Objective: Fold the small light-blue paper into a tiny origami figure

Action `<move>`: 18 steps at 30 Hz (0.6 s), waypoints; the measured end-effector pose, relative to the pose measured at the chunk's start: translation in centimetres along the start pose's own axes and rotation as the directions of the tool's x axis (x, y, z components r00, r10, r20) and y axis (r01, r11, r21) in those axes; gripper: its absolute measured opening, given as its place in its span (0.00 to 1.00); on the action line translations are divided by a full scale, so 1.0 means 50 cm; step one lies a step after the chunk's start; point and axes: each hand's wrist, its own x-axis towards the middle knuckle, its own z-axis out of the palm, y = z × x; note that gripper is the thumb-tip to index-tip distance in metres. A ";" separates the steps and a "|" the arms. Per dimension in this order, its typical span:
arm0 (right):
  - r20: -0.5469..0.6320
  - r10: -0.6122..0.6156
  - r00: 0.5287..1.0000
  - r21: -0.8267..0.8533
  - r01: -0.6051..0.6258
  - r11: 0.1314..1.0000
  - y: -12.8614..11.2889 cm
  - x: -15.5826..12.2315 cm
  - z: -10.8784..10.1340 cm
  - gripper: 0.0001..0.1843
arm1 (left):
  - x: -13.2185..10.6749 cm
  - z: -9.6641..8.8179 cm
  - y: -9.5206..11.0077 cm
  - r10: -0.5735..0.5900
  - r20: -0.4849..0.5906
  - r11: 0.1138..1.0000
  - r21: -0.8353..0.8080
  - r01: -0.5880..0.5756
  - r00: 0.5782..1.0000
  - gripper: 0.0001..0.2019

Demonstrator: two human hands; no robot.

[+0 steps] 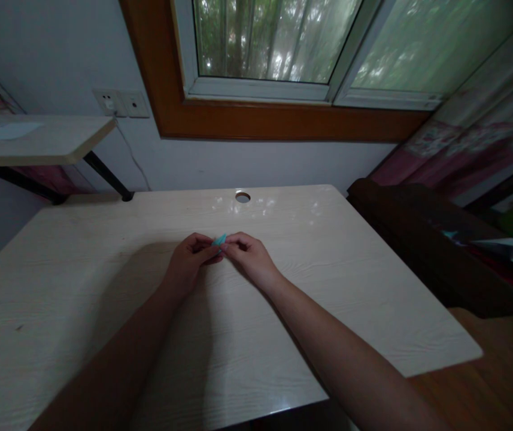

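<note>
Between my two hands is a small light-blue piece, which looks like folded paper (219, 240); its exact shape is mostly covered by my fingers. My left hand (190, 257) pinches it from the left, thumb on the near side. From the right, my right hand (249, 254) grips its other edge between thumb and forefinger. Both hands are close together just above the pale wood-grain table (328, 263), near its middle.
A round cable hole (242, 197) is near the table's back edge. At the left, a raised shelf (58, 137) stands on black legs (108, 175). A white cord hangs from the wall socket (110, 103). Dark wooden furniture (418, 239) flanks the right side, below a curtain (476, 131).
</note>
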 end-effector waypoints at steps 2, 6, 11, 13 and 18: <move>-0.012 0.007 1.000 -0.005 -0.007 1.000 0.005 0.001 0.000 0.12 | 0.001 0.000 -0.001 -0.006 0.004 1.000 0.002 0.006 1.000 0.15; -0.010 0.034 0.999 0.031 -0.034 0.999 0.011 0.002 0.000 0.14 | 0.001 -0.001 -0.002 -0.022 0.024 1.000 0.003 0.022 0.999 0.14; -0.005 0.035 0.999 0.085 -0.034 0.996 0.012 0.002 0.000 0.14 | 0.000 -0.002 -0.003 -0.020 0.050 1.000 -0.017 0.021 0.999 0.13; -0.007 0.033 0.999 0.078 -0.032 0.996 0.012 0.002 0.000 0.14 | -0.001 -0.002 -0.004 -0.018 0.051 1.000 -0.025 0.019 0.999 0.12; -0.018 0.028 0.999 0.056 -0.027 0.998 0.010 0.002 0.000 0.14 | -0.001 -0.001 -0.005 -0.024 0.030 0.998 -0.049 0.025 0.999 0.12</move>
